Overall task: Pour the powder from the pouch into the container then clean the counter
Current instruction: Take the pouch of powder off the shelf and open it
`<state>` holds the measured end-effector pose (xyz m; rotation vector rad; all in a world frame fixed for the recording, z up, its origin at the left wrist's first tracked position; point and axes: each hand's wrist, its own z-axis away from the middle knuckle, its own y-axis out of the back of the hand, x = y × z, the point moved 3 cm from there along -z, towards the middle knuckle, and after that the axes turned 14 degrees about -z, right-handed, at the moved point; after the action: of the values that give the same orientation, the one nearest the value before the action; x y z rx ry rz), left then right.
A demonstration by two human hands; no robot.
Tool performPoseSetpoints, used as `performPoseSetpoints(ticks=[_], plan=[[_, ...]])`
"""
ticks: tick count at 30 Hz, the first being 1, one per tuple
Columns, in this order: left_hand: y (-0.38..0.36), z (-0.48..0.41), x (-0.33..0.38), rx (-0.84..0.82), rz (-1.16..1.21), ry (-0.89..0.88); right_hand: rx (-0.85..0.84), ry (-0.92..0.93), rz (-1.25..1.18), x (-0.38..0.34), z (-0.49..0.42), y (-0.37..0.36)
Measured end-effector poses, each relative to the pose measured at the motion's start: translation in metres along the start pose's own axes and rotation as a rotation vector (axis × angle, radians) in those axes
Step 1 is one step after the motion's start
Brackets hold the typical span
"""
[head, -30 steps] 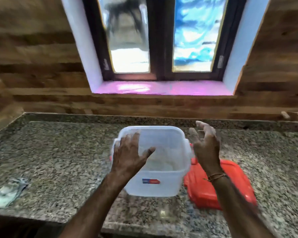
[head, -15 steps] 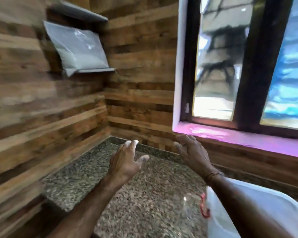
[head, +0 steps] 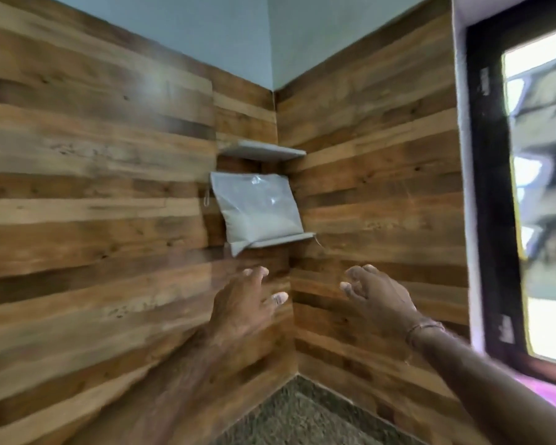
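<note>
Head view: the pouch (head: pixel 257 210) stands in the middle of the frame, leaning back into the corner of the wood-panelled walls (head: pixel 93 203) on the lower shelf (head: pixel 283 239). Its powder is settled in the bottom half. It lies straight above both hands. Its bottom edge runs along the shelf, and its lower left corner hangs past the shelf's edge.

The left hand (head: pixel 241 306) is below that overhanging corner and looks the nearer. The right hand (head: pixel 379 297) is lower right of the pouch, further off. Both are released, fingers loosely spread, holding nothing.

The upper shelf (head: pixel 264 150) sits close over the pouch top, so lifting room is likely scant – the free way out appears to be forward and down, toward the counter (head: pixel 302 419) at bottom centre.
</note>
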<state>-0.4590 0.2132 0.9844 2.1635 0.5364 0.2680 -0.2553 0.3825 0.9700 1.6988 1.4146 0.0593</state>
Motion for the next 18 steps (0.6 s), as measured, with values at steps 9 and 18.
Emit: performPoseSetpoints(ticks=[9, 18], plan=[[0.04, -0.208, -0.101, 0.254, 0.022, 0.083, 0.078, 0.05, -0.006, -0.057, -0.221, -0.032], [0.028, -0.37, -0.19, 0.25, 0.024, 0.158, 0.092, 0.194, 0.076, -0.094, -0.408, -0.081]])
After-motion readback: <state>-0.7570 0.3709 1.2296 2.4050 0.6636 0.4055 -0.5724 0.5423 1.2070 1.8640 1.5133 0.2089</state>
